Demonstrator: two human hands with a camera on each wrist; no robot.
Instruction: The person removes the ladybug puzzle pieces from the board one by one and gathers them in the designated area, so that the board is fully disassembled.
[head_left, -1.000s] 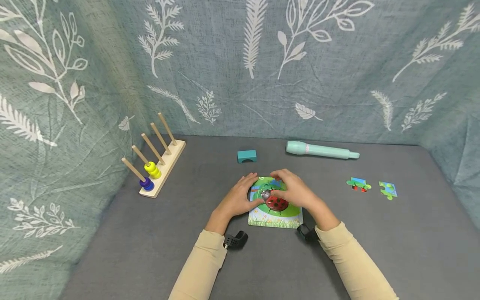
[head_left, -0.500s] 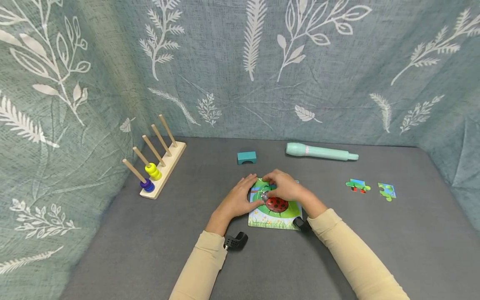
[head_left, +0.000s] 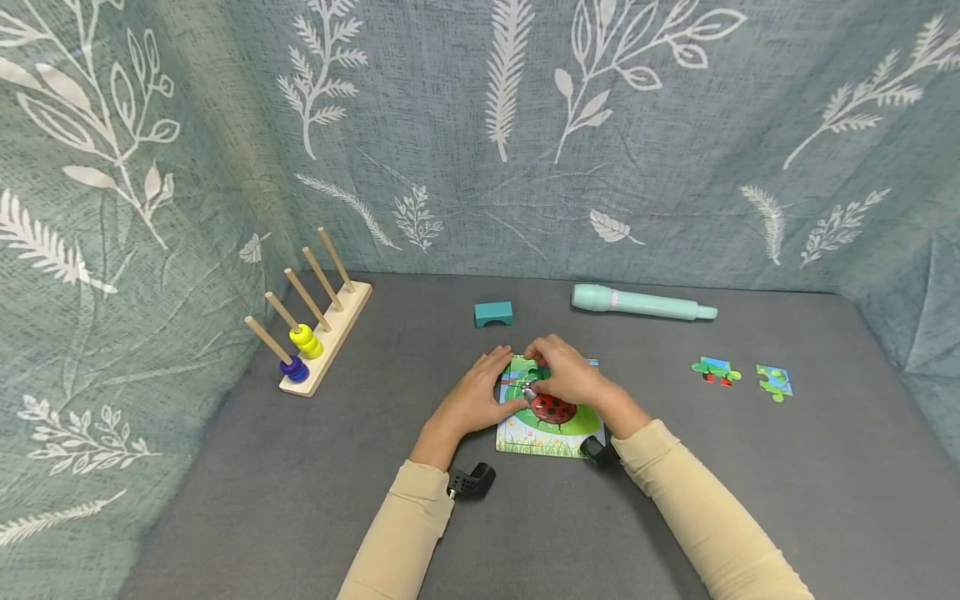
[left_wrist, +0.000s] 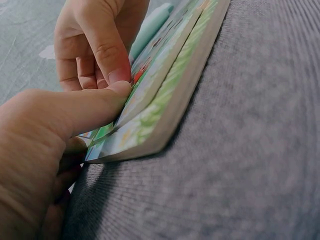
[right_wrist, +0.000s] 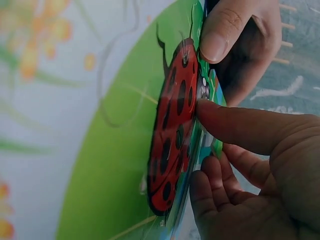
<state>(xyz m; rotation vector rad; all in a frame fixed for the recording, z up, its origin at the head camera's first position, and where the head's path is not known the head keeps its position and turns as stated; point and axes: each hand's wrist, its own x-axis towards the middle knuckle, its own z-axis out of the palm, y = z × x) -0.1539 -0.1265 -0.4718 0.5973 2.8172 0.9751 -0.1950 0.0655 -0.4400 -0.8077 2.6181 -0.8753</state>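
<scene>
On the grey tabletop lies a square ladybug jigsaw puzzle [head_left: 551,446] with a grassy lower border. My left hand [head_left: 474,398] lies along its left edge; in the left wrist view its thumb [left_wrist: 95,107] reaches over the picture side, and its other fingers are partly hidden. Over the upper part of the picture my right hand [head_left: 573,375] pinches a small green puzzle piece [right_wrist: 216,148] between thumb and fingers, mostly covered by them. The red ladybug [right_wrist: 172,130] shows just below the right thumb. The two thumbs are close together near the ladybug's head.
Two loose puzzle pieces, one green and red [head_left: 716,370] and one blue and green [head_left: 775,382], lie to the right. Behind stand a teal arch block [head_left: 493,314] and a mint-green microphone-shaped stick [head_left: 645,302]. A wooden peg stacker [head_left: 326,350] with blue and yellow rings is at left.
My right hand has moved left across the puzzle and its fingers have closed together near the ladybug's head. The left hand has stayed in place at the left edge.
</scene>
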